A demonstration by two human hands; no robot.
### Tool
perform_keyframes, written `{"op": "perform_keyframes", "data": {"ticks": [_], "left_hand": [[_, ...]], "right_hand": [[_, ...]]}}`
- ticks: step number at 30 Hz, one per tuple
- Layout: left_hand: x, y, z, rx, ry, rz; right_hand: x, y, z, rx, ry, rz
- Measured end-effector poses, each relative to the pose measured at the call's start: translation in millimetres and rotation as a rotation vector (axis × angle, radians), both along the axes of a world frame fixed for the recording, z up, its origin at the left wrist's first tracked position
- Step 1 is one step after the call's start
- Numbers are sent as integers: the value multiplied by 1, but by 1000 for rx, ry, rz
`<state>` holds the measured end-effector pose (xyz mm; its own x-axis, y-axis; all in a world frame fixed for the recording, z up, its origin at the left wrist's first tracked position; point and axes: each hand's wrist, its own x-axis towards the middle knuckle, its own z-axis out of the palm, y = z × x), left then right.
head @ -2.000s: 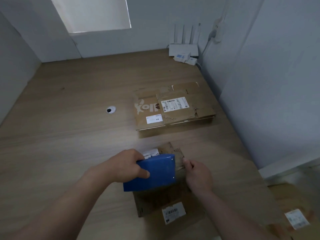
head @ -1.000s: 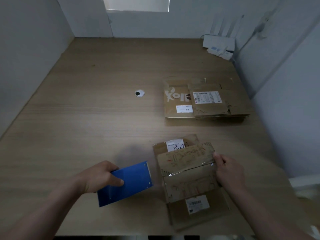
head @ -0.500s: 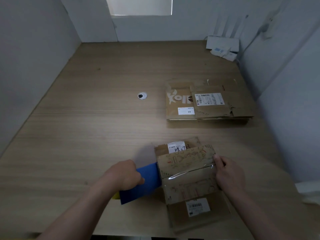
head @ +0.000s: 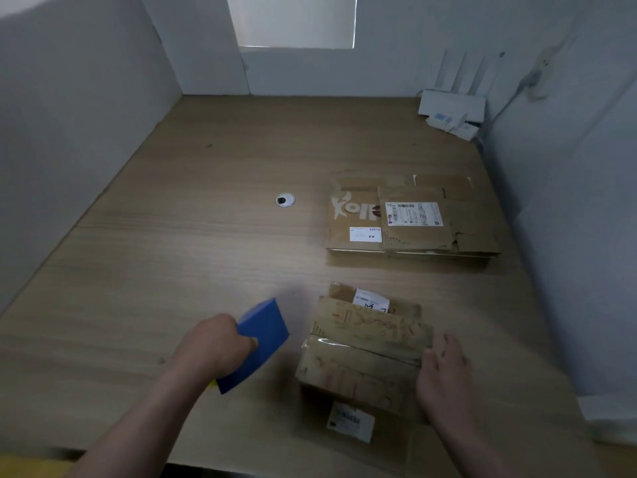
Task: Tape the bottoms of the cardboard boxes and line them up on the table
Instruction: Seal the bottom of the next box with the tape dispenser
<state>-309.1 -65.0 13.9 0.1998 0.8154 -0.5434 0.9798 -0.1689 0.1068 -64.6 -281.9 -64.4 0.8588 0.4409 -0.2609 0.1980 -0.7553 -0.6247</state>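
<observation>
Light-looking, dentable brown cardboard box (head: 365,360), best held by its sides, touched by the spread right hand (head: 444,370); blue tape dispenser (head: 263,336) gripped by the left hand (head: 215,345).

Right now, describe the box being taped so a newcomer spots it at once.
On the wooden table, look nearer than the flattened boxes by the right wall. The box sits just left of the right hand, which touches its side. Unlike the flat stack, it stands raised, with red scribbles and a shiny tape strip across it.
</observation>
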Motion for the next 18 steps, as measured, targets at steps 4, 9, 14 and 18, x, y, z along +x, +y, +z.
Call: {"op": "perform_keyframes", "data": {"ticks": [4,9,14,18], "left_hand": [[-3,0,-2,85,-48,24],[-6,-4,-6,102,-97,34],[-21,-4,-9,79,-130,50],[-33,3,-10,90,-161,71]], "right_hand": [[-7,14,22,29,-424,486],[-28,83,24,-140,-462,1235],[-38,92,8,-257,-406,1228],[-51,94,18,-337,-368,910]]}}
